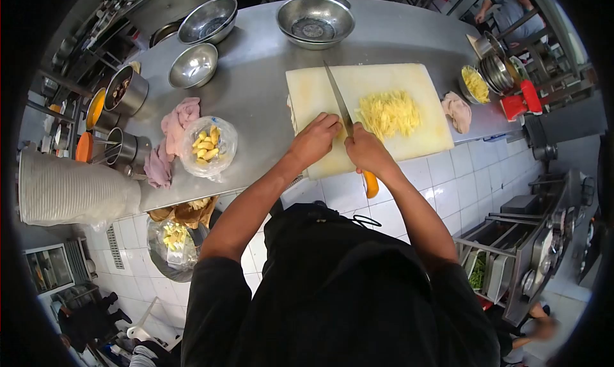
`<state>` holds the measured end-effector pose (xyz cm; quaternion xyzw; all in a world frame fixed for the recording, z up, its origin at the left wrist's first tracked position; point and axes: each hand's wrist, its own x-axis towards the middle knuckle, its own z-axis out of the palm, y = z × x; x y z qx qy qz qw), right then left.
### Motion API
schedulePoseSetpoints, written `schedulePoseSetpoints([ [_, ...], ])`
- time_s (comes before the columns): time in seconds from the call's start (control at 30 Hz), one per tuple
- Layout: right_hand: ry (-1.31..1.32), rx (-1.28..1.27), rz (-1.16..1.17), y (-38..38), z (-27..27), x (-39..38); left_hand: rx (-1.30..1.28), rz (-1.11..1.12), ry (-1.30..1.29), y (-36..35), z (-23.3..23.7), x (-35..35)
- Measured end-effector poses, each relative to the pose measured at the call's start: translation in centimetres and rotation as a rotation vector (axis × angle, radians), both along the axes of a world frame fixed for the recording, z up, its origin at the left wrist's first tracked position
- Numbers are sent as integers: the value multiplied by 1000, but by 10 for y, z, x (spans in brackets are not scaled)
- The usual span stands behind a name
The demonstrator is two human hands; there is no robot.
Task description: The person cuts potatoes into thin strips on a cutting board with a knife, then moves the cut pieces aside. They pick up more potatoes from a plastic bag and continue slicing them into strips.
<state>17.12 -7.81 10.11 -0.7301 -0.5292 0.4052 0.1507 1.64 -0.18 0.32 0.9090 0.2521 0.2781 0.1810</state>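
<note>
My right hand (369, 152) is wrapped round the yellow-orange handle of a long kitchen knife (339, 97), its blade pointing away from me over the white cutting board (313, 89). Close to the left of the blade, my left hand (316, 139) rests on the board with its fingers curled down. What lies under those fingers is mostly hidden. To the right of the knife is a heap of thin pale-yellow strips (390, 114), apparently a cut vegetable or root. Peeled yellow chunks (206, 144) sit in a bowl lined with a clear plastic bag (229, 143), left of the board.
Steel bowls (315, 22) stand at the table's back. A bowl of yellow strips (474, 85) and a cloth (456, 111) lie right; pink cloths (181, 121), pots (128, 89) and stacked containers (73, 185) are left. A bin (171, 249) stands below. Another person (515, 15) is far right.
</note>
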Motion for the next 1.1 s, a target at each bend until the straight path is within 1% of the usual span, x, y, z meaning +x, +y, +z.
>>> schedulePoseSetpoints([
  [0.17,5,41,-22,3,-20,-1,-18,-2,1,-1,0,1],
  [0.2,5,51,-21,7,-16,-4,-23,-7,-1,0,0,-1],
  [0.3,6,-27,-28,-2,6,-6,5,17,-23,1,-4,0],
  [0.37,-43,62,-9,1,-27,-4,7,22,-14,1,-7,1],
  [0.4,-68,107,-3,3,-30,-6,9,21,-9,1,-7,1],
  [0.47,-38,74,-5,6,-28,-2,13,19,-4,4,-7,1],
  [0.6,-6,-42,-26,-3,10,-5,18,13,-2,1,-3,0],
  [0.77,-18,31,-24,3,-19,-6,-16,6,-6,0,-4,0],
  [0.8,-33,56,-15,7,-20,-6,-10,4,-2,2,-4,0],
  [0.9,19,23,-12,5,-8,1,-47,13,16,2,-3,0],
  [1.0,11,-45,-45,-2,6,-8,-10,13,-37,0,-3,0],
  [1.1,5,57,-25,6,-17,-7,-36,-3,-30,3,-6,0],
])
